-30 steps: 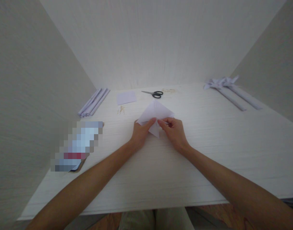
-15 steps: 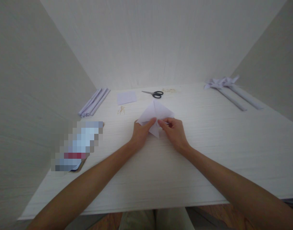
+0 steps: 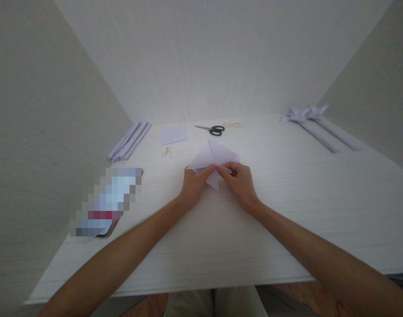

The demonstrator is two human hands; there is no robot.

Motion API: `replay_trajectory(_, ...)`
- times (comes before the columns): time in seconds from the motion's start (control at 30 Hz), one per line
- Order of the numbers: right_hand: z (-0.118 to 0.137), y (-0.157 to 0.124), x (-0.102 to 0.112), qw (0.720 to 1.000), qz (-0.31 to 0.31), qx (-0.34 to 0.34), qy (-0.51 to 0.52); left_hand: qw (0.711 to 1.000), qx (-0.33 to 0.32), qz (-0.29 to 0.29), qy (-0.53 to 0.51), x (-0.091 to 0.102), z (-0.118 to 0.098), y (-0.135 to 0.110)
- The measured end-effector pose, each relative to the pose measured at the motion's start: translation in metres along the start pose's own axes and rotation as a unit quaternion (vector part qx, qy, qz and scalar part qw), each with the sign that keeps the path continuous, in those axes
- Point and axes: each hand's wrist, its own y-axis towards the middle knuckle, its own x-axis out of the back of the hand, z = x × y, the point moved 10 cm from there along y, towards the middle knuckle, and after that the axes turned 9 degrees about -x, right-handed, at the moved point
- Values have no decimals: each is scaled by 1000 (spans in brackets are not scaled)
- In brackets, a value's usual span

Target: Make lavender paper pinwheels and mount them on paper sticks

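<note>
Both hands hold a white sheet of paper (image 3: 217, 152) above the middle of the table, its corners jutting out and some folded toward the centre. My left hand (image 3: 195, 181) grips its left side, thumb pressed near the centre and the other fingers mostly behind the paper. From the right, my right hand (image 3: 237, 178) pinches the paper near the same spot, thumb and curled forefinger close together. Both thumb tips nearly meet. One pointed paper corner hangs down between the hands. Whatever lies under the thumbs is hidden.
Beyond the paper lie black-handled scissors (image 3: 216, 130), a flat paper square (image 3: 174, 134) and small thin sticks (image 3: 167, 152). Rolled paper tubes (image 3: 130, 141) lie at left, behind a blurred phone-like object (image 3: 114, 198). Two paper pinwheels (image 3: 303, 114) on rolled sticks rest at right.
My left thumb has slid slightly right, toward the right thumb at the paper's centre. The paper's top corner has shifted a little to the left. Both hands keep their hold.
</note>
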Motion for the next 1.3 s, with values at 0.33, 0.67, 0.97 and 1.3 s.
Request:
replay_trajectory(0.33,-20,-4,-3,960,-13,-67,271,994,17,-33,-102,-8,0,-9)
replay_trajectory(0.67,-37,-3,-6,934,-34,-138,328,993,28,-34,-106,-7,4,-12)
replay_trajectory(0.97,-38,23,4,930,60,-170,320,946,123,199,-223,-35,-2,-9)
replay_trajectory(1.3,-29,8,-16,928,305,-171,127,919,217,317,-94,-38,8,-21)
